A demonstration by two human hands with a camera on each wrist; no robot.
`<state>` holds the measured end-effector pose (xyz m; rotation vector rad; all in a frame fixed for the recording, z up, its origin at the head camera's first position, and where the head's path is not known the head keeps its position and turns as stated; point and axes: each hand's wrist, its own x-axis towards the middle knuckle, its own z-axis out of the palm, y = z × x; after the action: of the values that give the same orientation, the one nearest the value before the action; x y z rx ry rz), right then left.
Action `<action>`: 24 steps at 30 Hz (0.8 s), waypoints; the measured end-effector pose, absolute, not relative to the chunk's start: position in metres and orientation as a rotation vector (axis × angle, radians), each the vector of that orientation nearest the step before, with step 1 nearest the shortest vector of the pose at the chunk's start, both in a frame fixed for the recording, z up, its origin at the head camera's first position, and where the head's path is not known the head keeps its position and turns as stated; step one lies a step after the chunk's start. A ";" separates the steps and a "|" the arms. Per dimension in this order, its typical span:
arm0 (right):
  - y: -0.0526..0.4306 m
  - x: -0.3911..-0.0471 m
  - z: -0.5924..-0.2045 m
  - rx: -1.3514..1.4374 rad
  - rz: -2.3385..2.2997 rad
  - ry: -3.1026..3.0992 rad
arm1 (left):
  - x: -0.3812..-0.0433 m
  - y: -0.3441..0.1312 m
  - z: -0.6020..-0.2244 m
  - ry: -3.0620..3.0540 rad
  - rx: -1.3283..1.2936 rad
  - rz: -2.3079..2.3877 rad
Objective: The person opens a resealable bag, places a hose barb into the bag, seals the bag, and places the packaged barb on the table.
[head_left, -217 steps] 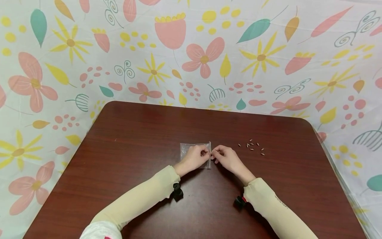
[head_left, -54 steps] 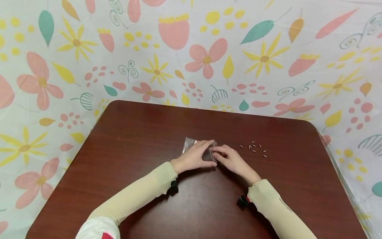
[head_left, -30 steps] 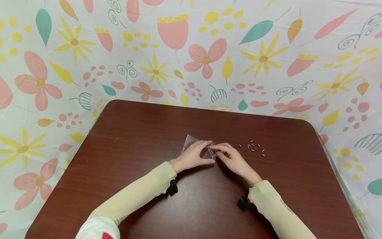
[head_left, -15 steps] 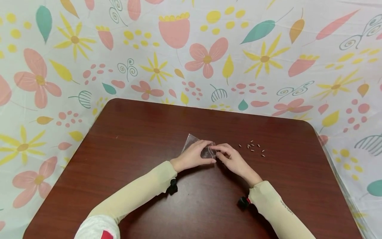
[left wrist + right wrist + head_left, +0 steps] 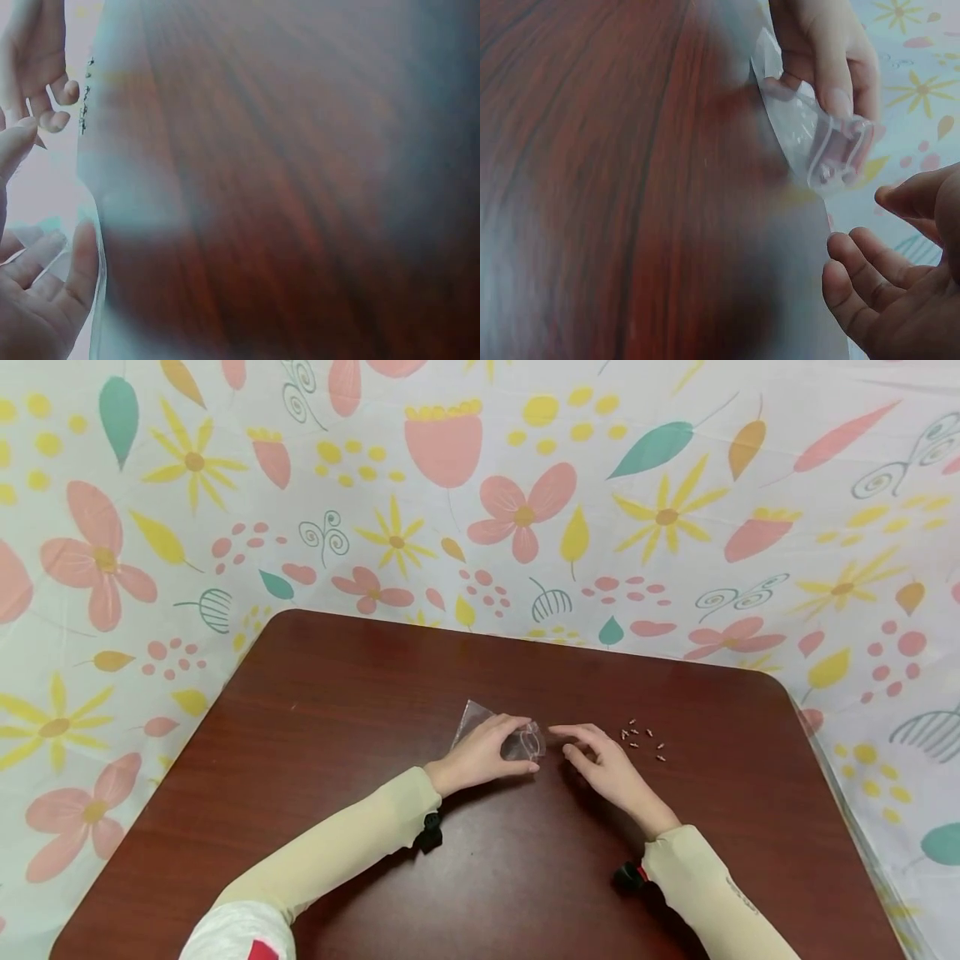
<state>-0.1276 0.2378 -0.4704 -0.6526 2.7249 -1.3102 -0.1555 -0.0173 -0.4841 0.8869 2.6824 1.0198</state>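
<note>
A clear plastic zip bag (image 5: pixel 522 743) is gripped by my left hand (image 5: pixel 482 753), thumb and fingers spread to either side of it. Its mouth gapes toward the right, and one corner sticks out behind the knuckles. In the right wrist view the bag (image 5: pixel 799 127) shows with the left thumb pressed along its opening. My right hand (image 5: pixel 609 768) is a short way right of the bag's mouth, fingers loosely bent, nothing visible in them. Just beyond that hand lie several small silver metal pieces (image 5: pixel 649 732), too small to tell their kind.
The brown wooden table (image 5: pixel 360 677) has rounded far corners. A white cloth (image 5: pixel 465 560) printed with flowers and leaves hangs behind and along both sides. Each forearm wears a beige sleeve with a small black wrist camera (image 5: pixel 429 833).
My right hand has let go of the bag's mouth and drawn back to the right, now covering the leftmost metal piece's spot. Earlier, my left hand turned the flat bag and its mouth came open.
</note>
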 end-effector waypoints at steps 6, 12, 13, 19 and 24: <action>0.258 -0.127 -0.470 -0.574 -1.265 2.806 | -0.155 -0.017 -0.484 2.675 0.856 1.044; 0.282 -0.123 -0.468 -0.485 -1.301 2.811 | -0.154 -0.018 -0.484 2.659 0.825 1.061; 0.285 -0.122 -0.468 -0.477 -1.296 2.821 | -0.154 -0.018 -0.484 2.656 0.824 1.065; 0.306 -0.120 -0.466 -0.440 -1.215 2.927 | -0.154 -0.018 -0.483 2.651 0.830 1.076; 0.321 -0.117 -0.466 -0.408 -1.164 2.992 | -0.154 -0.018 -0.483 2.649 0.833 1.078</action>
<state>-0.1170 0.3207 -0.4662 -0.4082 2.9925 -1.1640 -0.1545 -0.0183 -0.4826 0.8327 2.6490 1.0779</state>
